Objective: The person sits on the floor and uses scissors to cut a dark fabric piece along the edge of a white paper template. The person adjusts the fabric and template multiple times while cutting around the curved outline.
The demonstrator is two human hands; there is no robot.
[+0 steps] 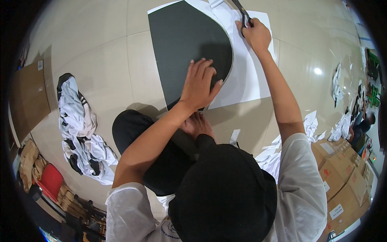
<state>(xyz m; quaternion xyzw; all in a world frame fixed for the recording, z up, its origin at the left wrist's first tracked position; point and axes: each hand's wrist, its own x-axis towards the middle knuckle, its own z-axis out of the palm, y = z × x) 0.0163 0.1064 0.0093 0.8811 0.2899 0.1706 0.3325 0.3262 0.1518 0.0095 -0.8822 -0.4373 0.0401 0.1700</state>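
My left hand (197, 80) lies on a dark grey panel (181, 40) with a curved right edge, its fingers spread and holding nothing. Beneath that panel is a large white sheet (250, 80), which shows along the right side and at the top. My right hand (256, 34) grips a pair of black-handled scissors (243, 16) over the sheet's far right part; the blade tips run out of view at the top. A narrow white strip (216, 3) sits at the top, left of the scissors. My bare foot (197, 126) rests just below the panel's near edge.
My black-clad knees (223, 193) fill the near middle. White and black fabric pieces (82, 129) lie left on the tiled floor. White scraps (271, 161) are at right, beside cardboard boxes (342, 173). Another person (358, 129) sits far right. A red chair (51, 181) stands left.
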